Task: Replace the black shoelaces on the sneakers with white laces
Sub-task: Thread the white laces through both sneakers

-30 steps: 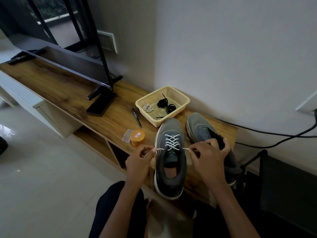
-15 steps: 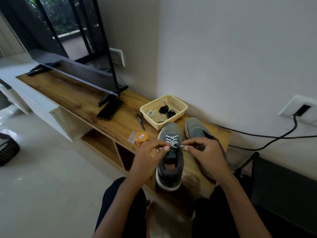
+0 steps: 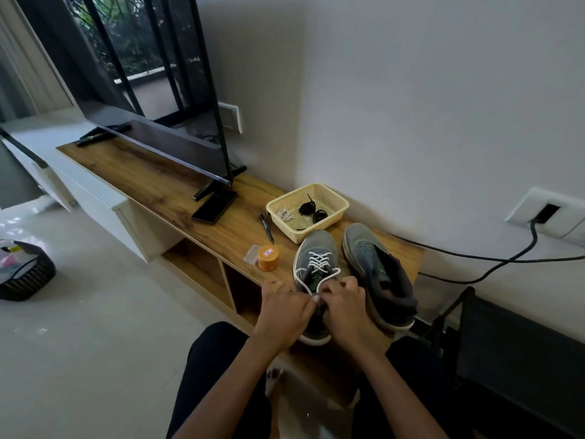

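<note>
Our left hand (image 3: 285, 308) and right hand (image 3: 345, 304) pinch both ends of the white lace (image 3: 319, 265); the grey sneaker (image 3: 316, 245) points toe-first away from us.

Wooden bench (image 3: 152, 175), sneakers (image 3: 364, 248), basket (image 3: 336, 198), pen (image 3: 266, 228), jar (image 3: 267, 258), phone (image 3: 215, 205)

The one camera sits on the person's head and looks forward and down, over both forearms, at the near right end of a wooden cabinet (image 3: 152, 185). The left hand (image 3: 285, 312), the right hand (image 3: 345, 307) and the white lace (image 3: 319, 263) they hold lie nearest the lens, low in the middle. The wide lens also takes in the floor (image 3: 95, 343) at left, the television (image 3: 177, 150) far left and the wall (image 3: 411, 106) ahead.
</note>
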The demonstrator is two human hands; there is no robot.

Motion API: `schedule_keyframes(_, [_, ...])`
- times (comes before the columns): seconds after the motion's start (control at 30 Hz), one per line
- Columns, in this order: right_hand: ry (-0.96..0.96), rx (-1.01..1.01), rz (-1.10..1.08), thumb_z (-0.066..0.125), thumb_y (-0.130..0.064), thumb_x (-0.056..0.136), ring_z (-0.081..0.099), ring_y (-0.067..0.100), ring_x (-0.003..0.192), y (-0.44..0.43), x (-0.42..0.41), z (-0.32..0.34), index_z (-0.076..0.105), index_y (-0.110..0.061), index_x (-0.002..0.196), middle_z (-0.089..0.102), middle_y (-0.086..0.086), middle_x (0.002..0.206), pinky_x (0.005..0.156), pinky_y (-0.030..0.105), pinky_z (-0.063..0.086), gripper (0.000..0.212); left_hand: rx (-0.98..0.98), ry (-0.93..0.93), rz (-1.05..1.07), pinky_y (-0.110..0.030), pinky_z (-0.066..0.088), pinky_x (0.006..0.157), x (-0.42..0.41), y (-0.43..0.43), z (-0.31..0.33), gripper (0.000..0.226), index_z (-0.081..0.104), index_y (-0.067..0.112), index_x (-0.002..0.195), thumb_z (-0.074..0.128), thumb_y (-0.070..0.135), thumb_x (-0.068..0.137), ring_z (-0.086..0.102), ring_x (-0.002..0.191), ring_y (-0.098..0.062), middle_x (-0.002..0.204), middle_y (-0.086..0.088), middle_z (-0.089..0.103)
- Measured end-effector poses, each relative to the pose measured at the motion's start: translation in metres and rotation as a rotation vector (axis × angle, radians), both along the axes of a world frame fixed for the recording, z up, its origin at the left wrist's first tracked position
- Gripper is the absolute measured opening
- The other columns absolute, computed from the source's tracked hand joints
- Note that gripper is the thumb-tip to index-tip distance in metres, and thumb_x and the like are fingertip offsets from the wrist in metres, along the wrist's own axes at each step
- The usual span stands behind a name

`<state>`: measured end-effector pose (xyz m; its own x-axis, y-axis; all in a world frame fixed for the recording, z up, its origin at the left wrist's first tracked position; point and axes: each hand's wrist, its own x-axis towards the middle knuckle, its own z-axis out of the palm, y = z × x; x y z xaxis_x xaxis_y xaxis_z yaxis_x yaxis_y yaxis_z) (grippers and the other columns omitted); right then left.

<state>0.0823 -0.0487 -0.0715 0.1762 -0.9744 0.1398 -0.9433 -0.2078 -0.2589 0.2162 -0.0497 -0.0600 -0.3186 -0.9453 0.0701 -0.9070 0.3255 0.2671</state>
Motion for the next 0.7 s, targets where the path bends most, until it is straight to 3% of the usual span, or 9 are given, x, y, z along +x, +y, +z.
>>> schedule_keyframes(0.07, [0.057,0.050,0.036,0.046,-0.013,0.090,0.032,0.020,0.113,0.001,-0.003,0.001,0.063,-0.028,0.120,0.047,-0.010,0.124,0.084,0.031,0.024,0.037,-0.102,0.175,0.091,-0.031,0.033,0.090,0.003,0.001,0.000,0.034,0.053,0.028,0.071,0.035,0.035,0.100,0.048,0.069,-0.003,0.067,0.012,0.054])
schedule_keyframes(0.13, [-0.095,0.006,-0.023,0.048,-0.008,0.088,0.035,0.018,0.109,-0.001,-0.006,-0.004,0.066,-0.027,0.115,0.051,-0.011,0.118,0.081,0.029,0.022,0.037,-0.101,0.468,0.256,-0.027,0.040,0.068,0.007,-0.002,-0.003,0.028,0.056,0.025,0.072,0.045,0.029,0.098,0.047,0.058,-0.001,0.062,0.013,0.051])
schedule_keyframes(0.17, [-0.264,-0.041,-0.118,0.049,-0.006,0.088,0.040,0.017,0.106,-0.003,-0.008,-0.005,0.068,-0.024,0.109,0.055,-0.009,0.113,0.082,0.029,0.025,0.034,-0.051,0.582,0.347,-0.027,0.044,0.066,0.009,-0.006,-0.007,0.020,0.063,0.022,0.084,0.047,0.027,0.097,0.052,0.064,-0.002,0.072,0.011,0.057])
schedule_keyframes(0.23, [-0.671,-0.116,-0.352,0.052,-0.004,0.089,0.052,0.016,0.099,-0.009,-0.012,-0.003,0.067,-0.016,0.101,0.058,-0.002,0.104,0.086,0.031,0.041,0.023,0.080,0.694,0.435,-0.032,0.051,0.079,0.011,-0.014,-0.010,0.024,0.061,0.019,0.116,0.048,0.022,0.096,0.062,0.088,-0.015,0.107,0.005,0.064])
schedule_keyframes(0.3, [-0.860,-0.094,-0.456,0.053,-0.005,0.091,0.056,0.017,0.097,-0.017,-0.016,0.002,0.064,-0.007,0.109,0.059,0.007,0.109,0.090,0.031,0.046,0.021,0.175,0.759,0.402,-0.031,0.050,0.082,0.008,-0.022,-0.015,0.035,0.054,0.017,0.130,0.049,0.016,0.095,0.061,0.098,-0.020,0.121,0.005,0.059])
schedule_keyframes(0.4, [-0.818,0.009,-0.378,0.057,-0.005,0.089,0.059,0.021,0.102,-0.028,-0.017,0.000,0.063,-0.001,0.115,0.062,0.012,0.111,0.094,0.033,0.046,0.026,0.130,0.666,0.314,-0.017,0.046,0.075,-0.004,-0.027,-0.021,0.030,0.062,0.019,0.122,0.051,0.014,0.094,0.059,0.092,-0.005,0.112,0.005,0.067])
schedule_keyframes(0.47, [-0.722,0.010,-0.291,0.060,-0.003,0.086,0.061,0.022,0.095,-0.031,-0.015,-0.001,0.069,0.000,0.104,0.064,0.011,0.102,0.087,0.031,0.049,0.020,0.069,0.576,0.319,-0.021,0.049,0.078,-0.011,-0.026,-0.024,0.025,0.067,0.020,0.115,0.054,0.017,0.093,0.061,0.093,-0.007,0.107,0.005,0.068])
schedule_keyframes(0.6, [-0.222,-0.136,-0.126,0.067,-0.009,0.081,0.052,0.023,0.086,-0.029,-0.011,-0.009,0.073,-0.009,0.086,0.061,0.005,0.091,0.070,0.034,0.048,0.008,-0.046,0.355,0.229,-0.032,0.050,0.081,-0.014,-0.028,-0.026,0.021,0.071,0.021,0.103,0.054,0.021,0.091,0.062,0.090,-0.011,0.103,0.005,0.069])
schedule_keyframes(0.7, [0.046,-0.193,-0.082,0.070,-0.012,0.071,0.048,0.025,0.072,-0.025,-0.012,-0.010,0.071,-0.014,0.070,0.056,0.004,0.082,0.053,0.034,0.039,0.002,-0.038,0.120,0.142,-0.033,0.044,0.086,-0.013,-0.029,-0.026,0.027,0.068,0.025,0.110,0.046,0.029,0.094,0.056,0.100,-0.014,0.112,0.006,0.063])
